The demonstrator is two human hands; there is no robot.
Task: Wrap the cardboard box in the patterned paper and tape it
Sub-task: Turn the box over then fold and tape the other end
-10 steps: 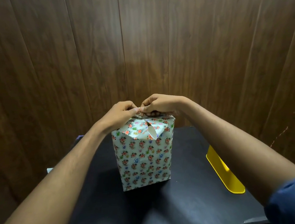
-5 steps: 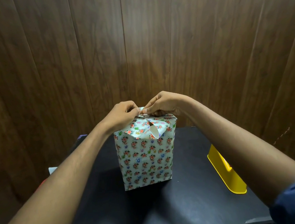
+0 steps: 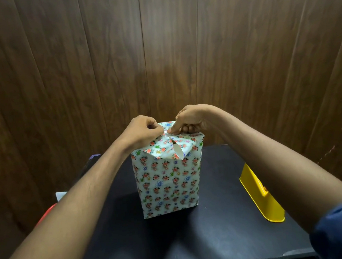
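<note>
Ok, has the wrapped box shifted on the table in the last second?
No. The wrapped box stands where it did: its gap to the yellow holder and its spot on the black table look unchanged.

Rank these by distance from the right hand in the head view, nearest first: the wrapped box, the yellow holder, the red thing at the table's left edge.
1. wrapped box: directly under the right hand, which pinches its top fold.
2. yellow holder: on the table's right side, nearer the camera.
3. red thing: beyond the left edge, past the left forearm.
</note>
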